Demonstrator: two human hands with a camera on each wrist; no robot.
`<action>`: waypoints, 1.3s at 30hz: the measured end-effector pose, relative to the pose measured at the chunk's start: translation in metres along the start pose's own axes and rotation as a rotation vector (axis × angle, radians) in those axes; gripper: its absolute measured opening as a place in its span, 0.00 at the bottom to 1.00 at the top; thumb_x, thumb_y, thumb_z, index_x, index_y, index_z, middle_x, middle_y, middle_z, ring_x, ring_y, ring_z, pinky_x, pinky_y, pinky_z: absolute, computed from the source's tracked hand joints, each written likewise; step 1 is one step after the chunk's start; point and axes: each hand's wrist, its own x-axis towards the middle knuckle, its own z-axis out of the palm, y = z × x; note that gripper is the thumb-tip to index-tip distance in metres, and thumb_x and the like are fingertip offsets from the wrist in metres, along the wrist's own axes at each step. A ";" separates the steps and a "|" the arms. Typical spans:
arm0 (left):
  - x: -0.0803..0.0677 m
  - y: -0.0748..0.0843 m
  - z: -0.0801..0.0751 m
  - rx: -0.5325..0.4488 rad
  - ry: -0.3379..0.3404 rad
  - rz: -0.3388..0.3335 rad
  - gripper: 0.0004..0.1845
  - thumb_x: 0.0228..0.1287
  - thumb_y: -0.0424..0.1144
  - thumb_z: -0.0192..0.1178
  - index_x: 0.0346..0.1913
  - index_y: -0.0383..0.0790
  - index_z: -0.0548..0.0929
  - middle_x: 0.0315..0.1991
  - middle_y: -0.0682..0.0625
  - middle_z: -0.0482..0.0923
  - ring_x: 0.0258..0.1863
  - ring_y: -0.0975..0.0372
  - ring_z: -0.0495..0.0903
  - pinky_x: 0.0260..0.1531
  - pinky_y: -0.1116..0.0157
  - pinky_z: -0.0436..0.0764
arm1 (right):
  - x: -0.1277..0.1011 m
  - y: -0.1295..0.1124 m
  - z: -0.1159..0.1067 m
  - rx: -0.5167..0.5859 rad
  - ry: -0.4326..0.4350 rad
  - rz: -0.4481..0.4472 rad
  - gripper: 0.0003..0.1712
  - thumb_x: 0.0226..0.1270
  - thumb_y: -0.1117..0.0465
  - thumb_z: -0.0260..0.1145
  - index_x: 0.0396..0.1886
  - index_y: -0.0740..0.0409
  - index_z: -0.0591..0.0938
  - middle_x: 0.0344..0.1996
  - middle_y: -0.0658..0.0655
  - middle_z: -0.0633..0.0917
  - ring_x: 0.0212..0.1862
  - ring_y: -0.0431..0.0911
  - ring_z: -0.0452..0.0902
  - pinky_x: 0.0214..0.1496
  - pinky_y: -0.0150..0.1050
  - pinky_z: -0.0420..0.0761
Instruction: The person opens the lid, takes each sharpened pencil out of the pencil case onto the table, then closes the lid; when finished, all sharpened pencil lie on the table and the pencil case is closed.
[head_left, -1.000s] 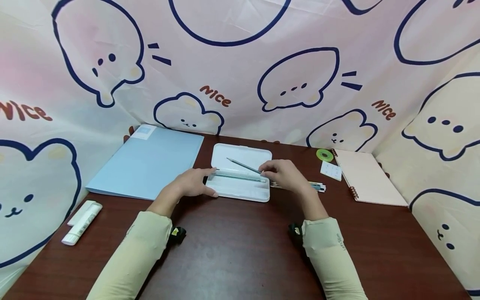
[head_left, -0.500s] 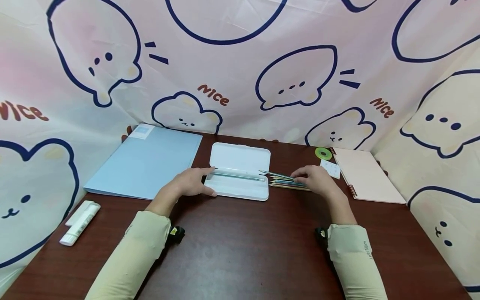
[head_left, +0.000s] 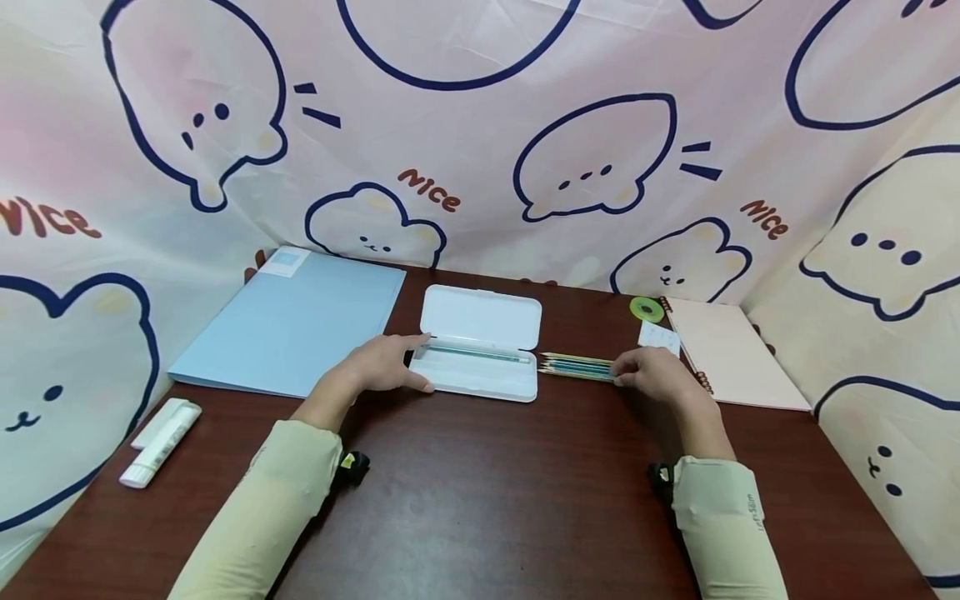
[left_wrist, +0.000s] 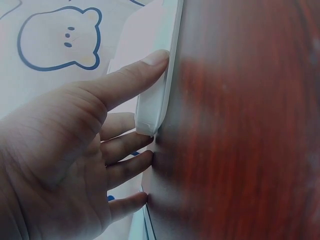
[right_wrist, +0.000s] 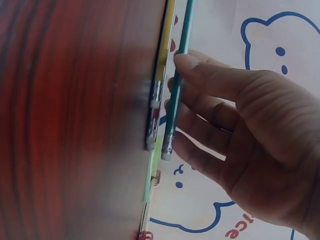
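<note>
A white pencil case (head_left: 474, 379) lies open on the table, a green pencil (head_left: 480, 352) along its hinge side. My left hand (head_left: 377, 364) holds the case's left end, thumb on the front edge and fingers at the side and back; the thumb (left_wrist: 135, 82) shows closely in the left wrist view. To the right of the case, several pencils (head_left: 573, 365) lie side by side, tips toward it. My right hand (head_left: 656, 375) is at their eraser ends. In the right wrist view, it pinches a green pencil (right_wrist: 175, 102) between thumb and fingers, beside a yellow pencil (right_wrist: 167, 37).
A light blue folder (head_left: 300, 321) lies at the back left, with a white glue-stick-like tube (head_left: 161, 446) and a white block (head_left: 159, 422) before it. At right are a pink spiral notebook (head_left: 735, 354), a green tape roll (head_left: 647, 309) and a small white card (head_left: 659, 337).
My right hand has moved right with a pencil, from above the case to the group of pencils, then to their eraser ends. The left hand stays on the case.
</note>
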 end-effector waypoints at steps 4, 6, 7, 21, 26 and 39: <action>0.000 0.000 0.000 -0.002 -0.004 -0.002 0.51 0.56 0.60 0.73 0.79 0.48 0.62 0.75 0.39 0.66 0.72 0.44 0.67 0.68 0.41 0.69 | 0.002 -0.003 0.002 -0.051 -0.024 -0.001 0.05 0.68 0.62 0.69 0.39 0.51 0.89 0.38 0.52 0.89 0.39 0.47 0.78 0.45 0.48 0.79; 0.000 0.000 0.000 -0.002 -0.005 -0.004 0.51 0.56 0.60 0.73 0.79 0.48 0.62 0.75 0.39 0.66 0.72 0.44 0.67 0.68 0.41 0.69 | 0.003 -0.007 0.003 -0.071 -0.029 -0.005 0.04 0.67 0.62 0.69 0.38 0.51 0.88 0.36 0.51 0.88 0.37 0.47 0.76 0.42 0.46 0.78; 0.000 0.001 0.000 -0.001 -0.005 -0.002 0.51 0.56 0.60 0.72 0.79 0.48 0.61 0.75 0.39 0.66 0.72 0.44 0.67 0.68 0.41 0.69 | 0.003 -0.008 0.003 -0.080 -0.029 -0.003 0.03 0.67 0.62 0.69 0.38 0.51 0.88 0.35 0.51 0.88 0.36 0.47 0.76 0.41 0.46 0.77; 0.001 0.001 -0.001 -0.001 -0.001 0.000 0.52 0.56 0.61 0.73 0.80 0.48 0.61 0.75 0.39 0.66 0.72 0.44 0.68 0.68 0.41 0.69 | 0.006 -0.012 0.004 -0.174 -0.003 0.036 0.04 0.67 0.60 0.68 0.31 0.48 0.84 0.29 0.50 0.85 0.32 0.47 0.74 0.36 0.45 0.74; 0.001 0.001 0.000 -0.003 -0.002 0.000 0.52 0.56 0.60 0.73 0.79 0.49 0.61 0.75 0.39 0.66 0.72 0.45 0.68 0.68 0.42 0.69 | 0.007 -0.023 0.004 -0.067 0.017 0.007 0.06 0.68 0.57 0.70 0.43 0.50 0.87 0.37 0.53 0.87 0.37 0.48 0.77 0.42 0.47 0.78; 0.000 0.001 0.001 -0.003 0.005 0.011 0.52 0.56 0.60 0.73 0.79 0.48 0.61 0.75 0.38 0.66 0.72 0.44 0.68 0.68 0.41 0.69 | 0.038 -0.098 0.011 0.155 0.007 -0.176 0.15 0.71 0.54 0.68 0.54 0.49 0.87 0.46 0.50 0.89 0.47 0.47 0.79 0.54 0.48 0.80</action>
